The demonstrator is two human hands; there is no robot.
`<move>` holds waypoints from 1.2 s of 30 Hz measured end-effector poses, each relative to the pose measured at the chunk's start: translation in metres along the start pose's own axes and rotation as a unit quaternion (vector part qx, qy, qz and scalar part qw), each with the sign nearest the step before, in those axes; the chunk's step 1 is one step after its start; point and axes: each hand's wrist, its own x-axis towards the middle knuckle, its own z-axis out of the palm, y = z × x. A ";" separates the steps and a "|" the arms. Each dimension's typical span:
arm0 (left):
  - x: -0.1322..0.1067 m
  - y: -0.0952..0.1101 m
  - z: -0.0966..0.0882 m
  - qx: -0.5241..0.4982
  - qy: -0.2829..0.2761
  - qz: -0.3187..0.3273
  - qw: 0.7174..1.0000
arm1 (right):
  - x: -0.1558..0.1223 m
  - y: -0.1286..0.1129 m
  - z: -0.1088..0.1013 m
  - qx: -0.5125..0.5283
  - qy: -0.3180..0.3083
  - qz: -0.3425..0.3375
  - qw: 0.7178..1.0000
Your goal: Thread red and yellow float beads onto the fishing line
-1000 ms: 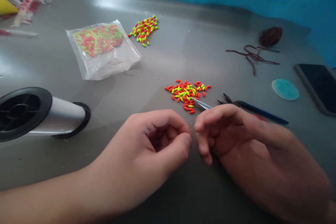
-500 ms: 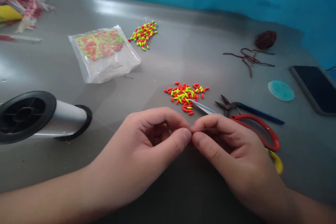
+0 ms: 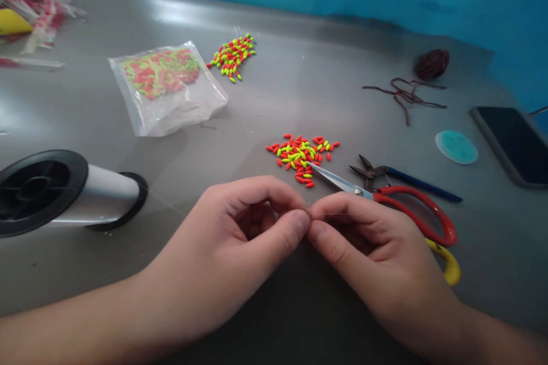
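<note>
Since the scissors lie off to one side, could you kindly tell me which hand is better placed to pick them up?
Probably the right hand: it sits right beside the scissors, while the left hand is on the far side. Both currently pinch a thin line.

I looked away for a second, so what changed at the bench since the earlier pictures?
The left hand and right hand have come together, their fingertips now pinching a thin clear line between them. The right hand has moved back off the red-handled scissors, which now show in full. The bead pile, plastic bag and spool stayed where they were.
</note>
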 end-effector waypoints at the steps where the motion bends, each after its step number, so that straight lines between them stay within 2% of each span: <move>1: 0.000 0.000 0.001 -0.001 -0.001 0.002 1.000 | 0.000 0.001 0.000 0.000 -0.001 -0.004 1.000; 12: -0.006 -0.002 0.001 -0.016 -0.014 0.035 0.999 | -0.001 0.003 0.002 -0.046 -0.007 -0.032 0.998; 17: -0.006 -0.001 0.000 -0.037 -0.038 -0.013 0.999 | -0.005 0.002 0.000 -0.076 -0.001 -0.026 0.997; 21: -0.003 0.000 0.003 -0.035 -0.037 -0.035 0.998 | -0.007 0.004 0.000 -0.118 0.010 -0.053 0.992; 36: -0.003 -0.001 0.006 -0.074 -0.014 -0.020 0.997 | -0.006 0.001 0.002 -0.151 0.076 -0.129 0.977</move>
